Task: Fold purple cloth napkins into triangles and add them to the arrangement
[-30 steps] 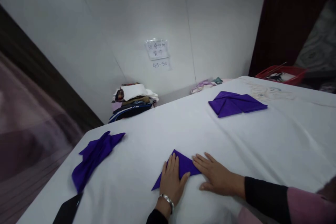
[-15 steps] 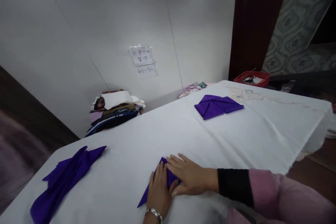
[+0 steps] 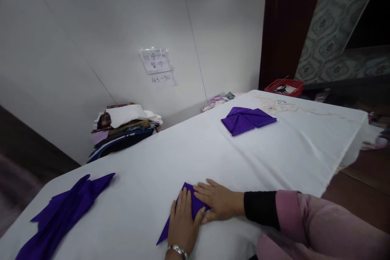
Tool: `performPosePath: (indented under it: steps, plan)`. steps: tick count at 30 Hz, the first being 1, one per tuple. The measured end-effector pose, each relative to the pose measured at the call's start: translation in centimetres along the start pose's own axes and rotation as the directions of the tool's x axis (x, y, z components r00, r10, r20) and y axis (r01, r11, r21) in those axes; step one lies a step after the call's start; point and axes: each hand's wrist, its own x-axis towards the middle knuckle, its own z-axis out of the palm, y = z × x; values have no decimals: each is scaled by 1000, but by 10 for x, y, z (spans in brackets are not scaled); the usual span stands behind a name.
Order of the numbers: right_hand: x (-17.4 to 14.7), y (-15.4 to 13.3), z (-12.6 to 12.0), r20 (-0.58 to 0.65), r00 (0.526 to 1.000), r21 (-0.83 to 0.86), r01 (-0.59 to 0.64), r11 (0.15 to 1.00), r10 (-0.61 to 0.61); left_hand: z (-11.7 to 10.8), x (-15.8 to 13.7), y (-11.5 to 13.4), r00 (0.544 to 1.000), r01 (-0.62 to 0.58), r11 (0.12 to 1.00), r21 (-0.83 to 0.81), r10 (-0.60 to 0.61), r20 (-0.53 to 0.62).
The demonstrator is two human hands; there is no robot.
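A folded purple napkin (image 3: 194, 200) lies on the white tablecloth (image 3: 137, 203), its corners pointing away and to the lower left. Flat across its left side rests my left hand (image 3: 183, 221), fingers stretched forward, a silver bracelet at the wrist. My right hand (image 3: 217, 201) comes in from the right and presses on the napkin's right part, palm down with fingers out. The two thumbs are close together. Much of the napkin is hidden under my hands. Further back lie folded purple napkins (image 3: 248, 120). At the left, a loose purple cloth (image 3: 65, 215) lies crumpled.
Against the wall beyond the table stands a pile of folded cloths (image 3: 124, 128). More fabric (image 3: 217, 101) lies behind the far edge. A red basket (image 3: 284, 88) is past the table's far right corner. A handwritten paper sign (image 3: 157, 63) hangs on the wall.
The view has shifted a little, so most things appear further left. Both hands stay flat on the napkin, with only slight movement.
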Motion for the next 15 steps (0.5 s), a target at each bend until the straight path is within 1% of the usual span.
performPosePath:
  steps: [2,4,9,12,15]
  plan:
    - [-3,2,0,8,1000,-7,-4,1000,4,-2,0,0,1000,8,1000,-20,-8,5]
    - [-6,4,-1,25,1000,-6,-8,1000,8,-5,1,1,999,29,998,-53,-27,34]
    - [-21,11,-2,47,998,-2,-32,999,32,-13,7,0,987,128,975,-183,-107,120]
    - [-31,12,-4,43,998,-5,-47,999,48,-20,16,-3,986,152,955,-254,-128,109]
    - [-36,12,-7,52,997,3,-56,998,56,-31,28,-6,989,143,955,-261,-127,79]
